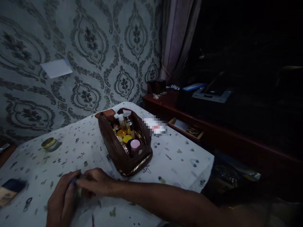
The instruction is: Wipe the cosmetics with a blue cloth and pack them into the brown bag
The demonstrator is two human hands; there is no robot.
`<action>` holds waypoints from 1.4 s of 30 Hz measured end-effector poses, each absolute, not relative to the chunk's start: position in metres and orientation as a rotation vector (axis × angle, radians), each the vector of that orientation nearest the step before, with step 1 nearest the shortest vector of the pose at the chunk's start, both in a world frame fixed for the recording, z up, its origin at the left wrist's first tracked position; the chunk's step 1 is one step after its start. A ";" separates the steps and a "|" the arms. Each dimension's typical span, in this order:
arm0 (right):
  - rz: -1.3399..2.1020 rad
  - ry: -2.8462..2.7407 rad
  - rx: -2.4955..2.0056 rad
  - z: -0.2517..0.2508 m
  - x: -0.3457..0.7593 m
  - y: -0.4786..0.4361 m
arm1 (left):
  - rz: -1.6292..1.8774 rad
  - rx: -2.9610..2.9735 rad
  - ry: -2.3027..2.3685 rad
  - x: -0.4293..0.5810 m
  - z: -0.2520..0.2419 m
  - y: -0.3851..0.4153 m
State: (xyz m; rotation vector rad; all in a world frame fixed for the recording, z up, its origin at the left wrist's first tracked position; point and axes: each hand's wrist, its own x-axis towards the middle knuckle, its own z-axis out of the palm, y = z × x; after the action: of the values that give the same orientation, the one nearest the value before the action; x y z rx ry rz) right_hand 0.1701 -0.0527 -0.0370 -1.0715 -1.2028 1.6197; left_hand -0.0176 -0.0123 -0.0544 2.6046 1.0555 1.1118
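Observation:
At the front of the patterned white cloth, my left hand (62,198) and my right hand (97,182) are brought together. Both close around a small pale object (80,191) with a blue part near its top. Fingers cover most of it and the picture is dim and blurred, so its kind is unclear. Beyond my right forearm stands a brown cosmetics bag (109,145), unzipped, packed with several jars, tubes and bottles. A pink-lidded jar (135,144) and a yellow-lidded jar (127,138) show among them. Off to the left sits a jar with a gold lid (49,143).
A dark-and-beige box (10,190) lies at the left edge of the cloth-covered table (175,167). A pixelated white item (155,126) lies right of the bag. Behind it, a dark red desk (163,102) has a small drawer (186,127) pulled out.

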 end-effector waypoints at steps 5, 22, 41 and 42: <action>1.319 -1.441 -1.176 -0.040 0.171 -0.054 | 1.084 2.454 1.155 -0.003 -0.040 -0.016; 0.793 -1.766 -1.010 -0.062 0.163 -0.046 | 1.146 1.853 1.360 0.012 -0.025 -0.018; 1.342 -1.126 -0.825 -0.065 0.154 -0.035 | 1.183 1.540 1.137 0.002 -0.032 -0.012; 1.320 -1.125 -0.832 -0.065 0.154 -0.035 | 1.162 1.557 1.123 0.002 -0.032 -0.012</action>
State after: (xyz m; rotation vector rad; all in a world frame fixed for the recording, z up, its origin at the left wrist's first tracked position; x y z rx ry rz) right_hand 0.1536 -0.0353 -0.0646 -0.8323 -1.1254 1.3202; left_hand 0.0024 -0.0122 -0.0324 1.5572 1.1232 1.1621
